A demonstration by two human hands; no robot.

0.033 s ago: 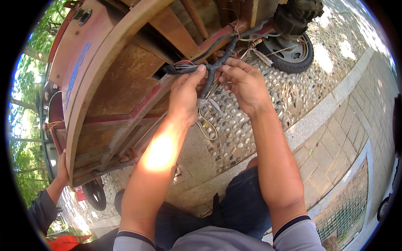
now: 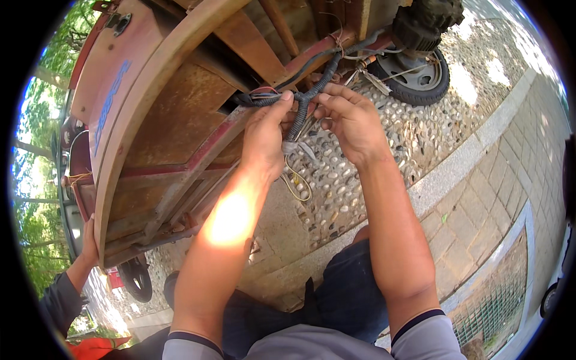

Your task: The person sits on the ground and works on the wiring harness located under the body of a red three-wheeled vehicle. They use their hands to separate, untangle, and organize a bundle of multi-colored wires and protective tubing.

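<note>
A dark corrugated wiring harness branches in a Y beneath the tilted, rusty vehicle body. My left hand is closed on the harness just left of the junction, thumb on top. On the other side of the junction, my right hand has its fingers curled and pinched at the harness, their tips partly hidden behind it. One branch hangs down between my hands, ending in pale tape. Below it dangles a loop of thin yellowish wire.
Another person's hand grips the body's lower left edge. A wheel and a dark, bulky part are at the upper right. Pebbled ground lies below, bordered by a stone kerb and paving. A second tyre shows at the lower left.
Almost nothing differs. My left hand has shifted very slightly; both hands stay at the harness junction.
</note>
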